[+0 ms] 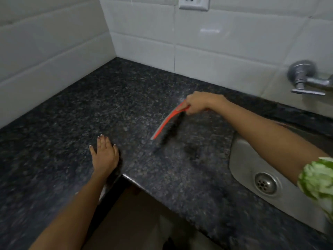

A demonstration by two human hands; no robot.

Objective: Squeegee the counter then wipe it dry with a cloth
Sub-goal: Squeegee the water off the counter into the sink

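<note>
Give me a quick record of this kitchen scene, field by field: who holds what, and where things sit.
Surface: dark speckled counter, in a tiled corner
Right hand: shut on the red squeegee, blade down toward the counter
Left hand: flat on the counter near its front edge, holding nothing
Sink: steel, right of the squeegee
Tap: on the wall above the sink
Cloth: none in view

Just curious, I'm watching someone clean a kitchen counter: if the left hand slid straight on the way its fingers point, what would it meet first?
Probably nothing until the tiled wall. The left hand lies flat on the counter, fingers pointing toward the back corner, and that stretch looks bare. The squeegee lies off to its right.
</note>
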